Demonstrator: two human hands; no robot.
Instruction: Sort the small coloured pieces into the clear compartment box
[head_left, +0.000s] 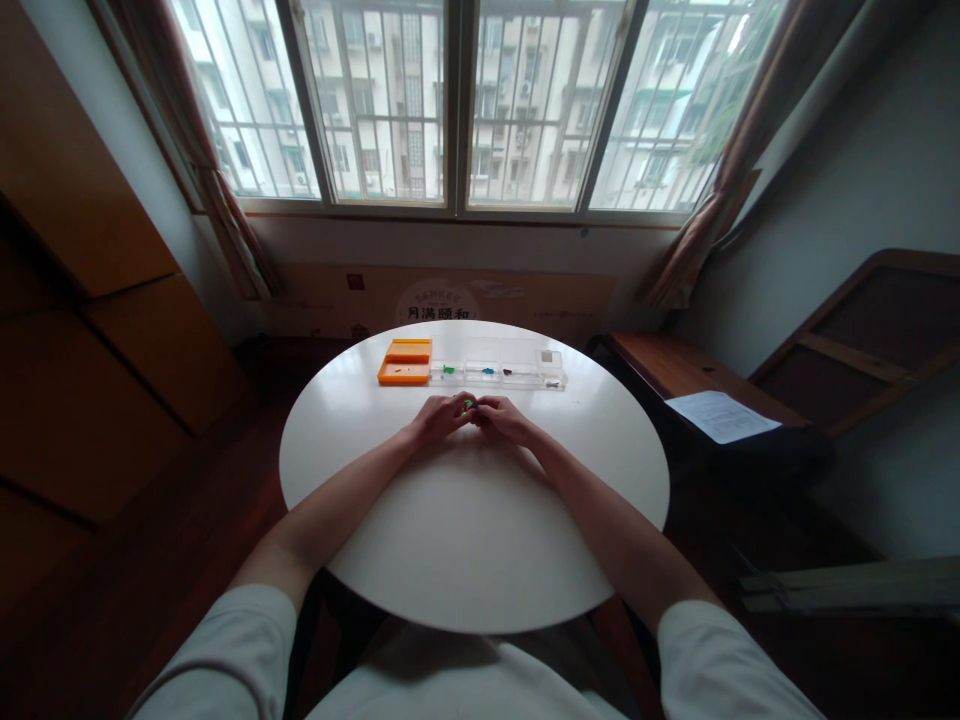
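Observation:
Both my hands meet over the middle of a round white table [472, 540]. My left hand [441, 416] and my right hand [501, 416] are closed in a pinch around one small green piece [468, 405] held between their fingertips. Its exact shape is too small to make out. Just beyond the hands lies a row of clear plastic compartments [499, 373] with a few tiny green, blue and dark parts inside. An orange box [406, 363] with its lid open sits at the left end of that row.
A dark wooden side table [675, 368] with a sheet of paper [721, 415] stands to the right. Wooden cabinets fill the left side. Barred windows with curtains are behind the table. A wooden frame leans at the right wall.

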